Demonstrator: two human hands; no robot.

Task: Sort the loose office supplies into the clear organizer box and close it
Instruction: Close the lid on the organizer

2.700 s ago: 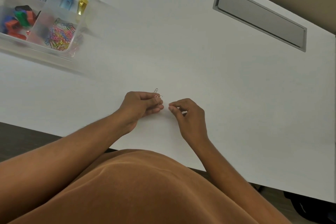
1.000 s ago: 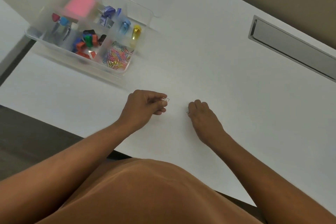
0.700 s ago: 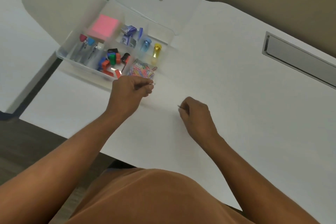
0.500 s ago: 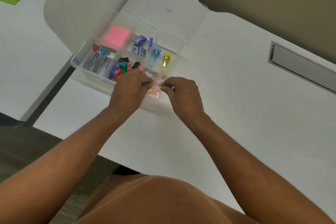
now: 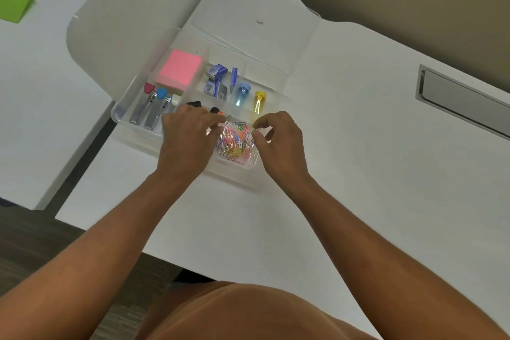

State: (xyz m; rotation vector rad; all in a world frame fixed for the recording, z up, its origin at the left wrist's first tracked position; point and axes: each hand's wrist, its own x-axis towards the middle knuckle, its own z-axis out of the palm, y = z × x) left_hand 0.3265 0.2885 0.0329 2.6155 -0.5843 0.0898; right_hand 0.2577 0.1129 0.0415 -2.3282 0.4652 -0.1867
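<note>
Over the paper clips (image 5: pixel 234 141), hands (image 5: pixel 187 141) perhaps hide binder clips (image 5: pixel 194 104).

An office: white desk (image 5: pixel 358 146) with a metal cable-port flap (image 5: pixel 463 103), beside another desk (image 5: pixel 41 91).

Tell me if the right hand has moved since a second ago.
Yes. The right hand left the bare white desk and travelled to the clear plastic organizer box, now above its compartment of colourful paper clips.
</note>
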